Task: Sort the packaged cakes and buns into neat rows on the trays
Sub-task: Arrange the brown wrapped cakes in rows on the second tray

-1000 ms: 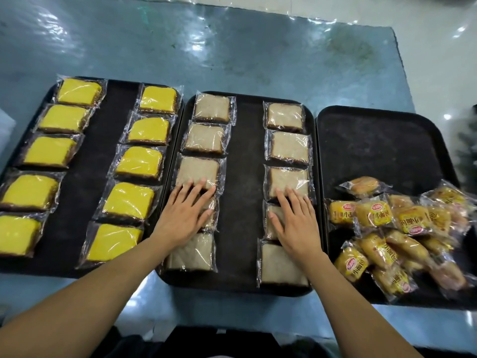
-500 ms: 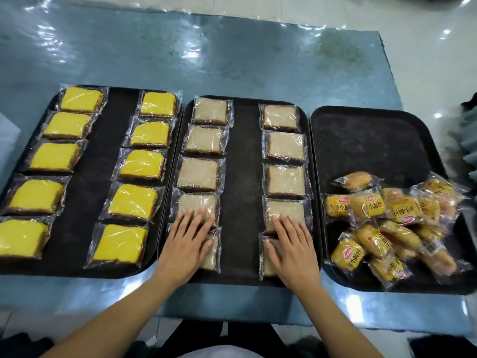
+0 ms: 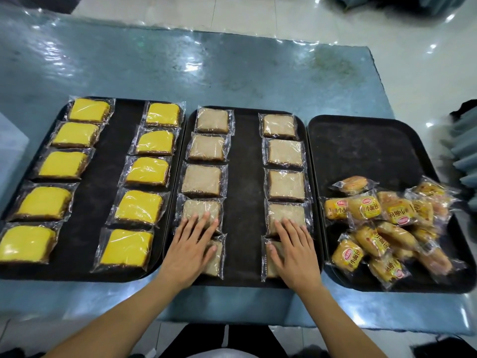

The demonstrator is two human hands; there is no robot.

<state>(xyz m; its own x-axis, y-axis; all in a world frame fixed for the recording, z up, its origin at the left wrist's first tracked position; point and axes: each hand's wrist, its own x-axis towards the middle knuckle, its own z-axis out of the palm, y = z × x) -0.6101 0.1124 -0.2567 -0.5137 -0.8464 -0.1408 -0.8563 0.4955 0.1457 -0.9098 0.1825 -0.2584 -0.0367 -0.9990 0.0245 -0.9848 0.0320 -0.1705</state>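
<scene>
both your hands lie flat and spread, gripping nothing: your left hand [image 3: 189, 250] rests on the nearest brown cakes [image 3: 202, 180] of the left column, your right hand [image 3: 293, 250] on the nearest of the right column, on the middle tray [image 3: 244, 202]. those rows look done, as do the yellow cakes [image 3: 143, 173]. what's left is the heap of buns [image 3: 387, 228] on the right tray [image 3: 361, 151], lying just to the right of your right hand, the nearer one, long axes pointing every way.
</scene>
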